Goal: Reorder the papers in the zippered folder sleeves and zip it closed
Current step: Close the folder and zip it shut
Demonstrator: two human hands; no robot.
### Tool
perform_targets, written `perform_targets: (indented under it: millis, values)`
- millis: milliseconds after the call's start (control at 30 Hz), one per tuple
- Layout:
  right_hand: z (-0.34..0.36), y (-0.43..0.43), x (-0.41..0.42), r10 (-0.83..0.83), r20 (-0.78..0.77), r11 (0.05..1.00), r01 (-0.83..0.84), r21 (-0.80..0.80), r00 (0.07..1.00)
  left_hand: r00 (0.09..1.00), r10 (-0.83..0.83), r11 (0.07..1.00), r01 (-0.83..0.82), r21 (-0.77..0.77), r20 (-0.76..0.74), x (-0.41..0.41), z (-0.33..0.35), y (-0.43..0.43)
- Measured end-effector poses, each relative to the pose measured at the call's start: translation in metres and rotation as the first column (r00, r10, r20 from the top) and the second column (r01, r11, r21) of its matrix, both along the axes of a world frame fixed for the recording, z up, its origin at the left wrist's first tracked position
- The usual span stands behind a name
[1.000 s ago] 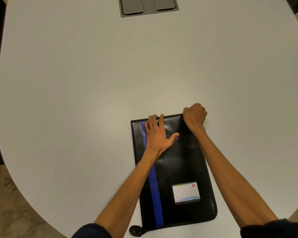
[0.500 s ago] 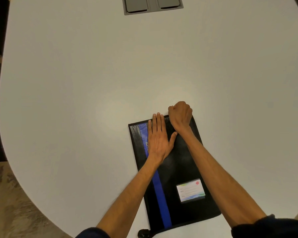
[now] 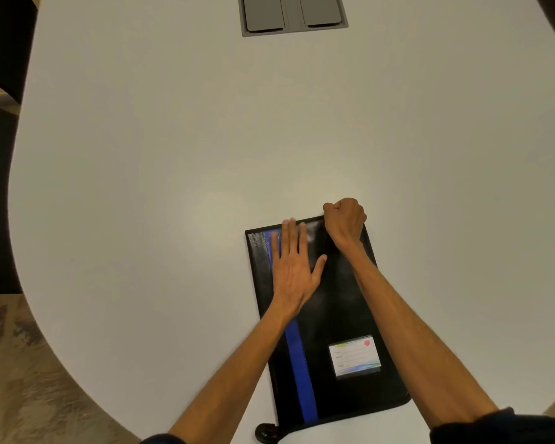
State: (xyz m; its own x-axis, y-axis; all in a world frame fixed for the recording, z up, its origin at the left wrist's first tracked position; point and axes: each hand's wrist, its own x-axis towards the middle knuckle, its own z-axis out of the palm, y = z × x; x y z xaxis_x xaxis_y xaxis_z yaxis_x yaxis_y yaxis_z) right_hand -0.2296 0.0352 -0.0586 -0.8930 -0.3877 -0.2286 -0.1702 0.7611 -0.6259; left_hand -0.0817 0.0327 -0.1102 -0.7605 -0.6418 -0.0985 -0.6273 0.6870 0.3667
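Note:
The black zippered folder lies closed on the white table, with a blue stripe down its left side and a label card near me. My left hand lies flat on its far left part, fingers straight, pressing it down. My right hand is curled into a fist on the folder's far zippered edge, near the right corner. The fingers hide the zipper pull they close on. No papers show.
The white table has rounded edges at left and right, with floor beyond. A grey cable hatch is set into it at the far end. A small black tab sticks out at the folder's near left corner.
My right fist slid left along the far edge from the folder's right corner, then eased slightly back. My left hand stayed flat on the folder.

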Motion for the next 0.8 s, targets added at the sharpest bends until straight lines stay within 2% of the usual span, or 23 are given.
perform_targets:
  millis: [67,133,300,433,800]
  values:
    - [0.001,0.001,0.0,0.028,0.012,1.0,-0.028,-0.005,1.0,0.995,0.074,0.997,-0.073,-0.019,0.067,0.015,-0.003,0.009]
    - [0.001,0.002,-0.002,0.054,0.011,0.999,-0.054,0.005,0.998,0.994,0.076,0.997,-0.075,-0.019,0.083,0.021,-0.005,0.011]
    - [0.002,0.008,-0.009,0.07,-0.007,0.995,-0.069,0.066,0.998,0.998,-0.038,0.999,0.037,0.025,0.041,0.018,-0.006,0.004]
    - [-0.001,0.014,-0.014,0.01,-0.02,0.996,-0.008,0.09,1.0,0.989,-0.133,0.991,0.132,0.012,0.066,0.014,-0.006,-0.002]
    - [-0.002,-0.017,0.018,0.094,-0.006,0.995,-0.094,0.031,0.996,0.979,-0.163,0.985,0.154,0.076,0.122,0.014,-0.001,-0.002]
